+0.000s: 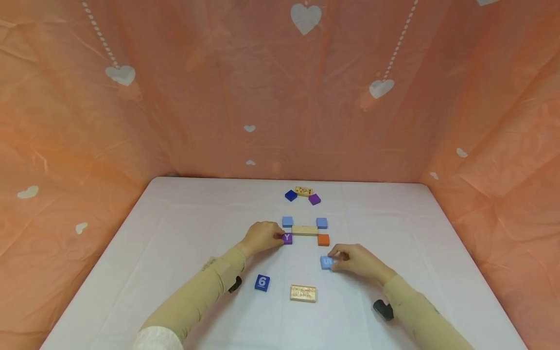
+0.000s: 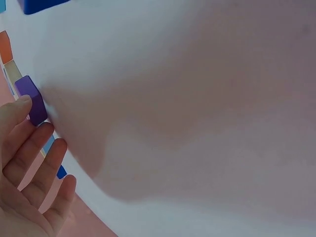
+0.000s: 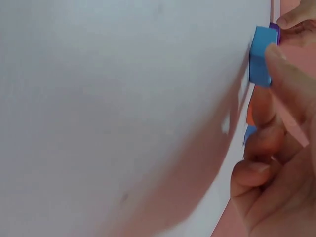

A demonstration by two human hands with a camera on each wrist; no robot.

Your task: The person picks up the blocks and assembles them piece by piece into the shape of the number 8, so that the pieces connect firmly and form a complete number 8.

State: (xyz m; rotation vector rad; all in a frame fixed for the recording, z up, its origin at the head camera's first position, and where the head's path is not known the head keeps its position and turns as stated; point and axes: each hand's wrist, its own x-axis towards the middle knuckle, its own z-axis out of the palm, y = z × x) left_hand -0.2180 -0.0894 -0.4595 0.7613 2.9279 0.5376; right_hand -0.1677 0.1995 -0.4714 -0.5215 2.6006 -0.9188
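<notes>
In the head view my left hand (image 1: 262, 236) pinches a purple block marked Y (image 1: 287, 238) at the near left corner of a wooden plank (image 1: 305, 230). The left wrist view shows the thumb on the purple block (image 2: 31, 98), the other fingers spread below. My right hand (image 1: 360, 262) pinches a light blue block marked 5 (image 1: 326, 263), nearer me than an orange block (image 1: 323, 240). In the right wrist view, thumb and finger hold this light blue block (image 3: 262, 54). Two blue blocks sit at the plank's far corners, left (image 1: 287, 221) and right (image 1: 322, 223).
A dark blue block marked 6 (image 1: 262, 282) and a gold-faced rectangular block (image 1: 303, 293) lie nearer me. Farther back, another gold block (image 1: 304, 191) lies between a dark blue block (image 1: 290, 195) and a purple block (image 1: 314, 199). Orange cloth with hearts hangs around the white table (image 1: 175, 218).
</notes>
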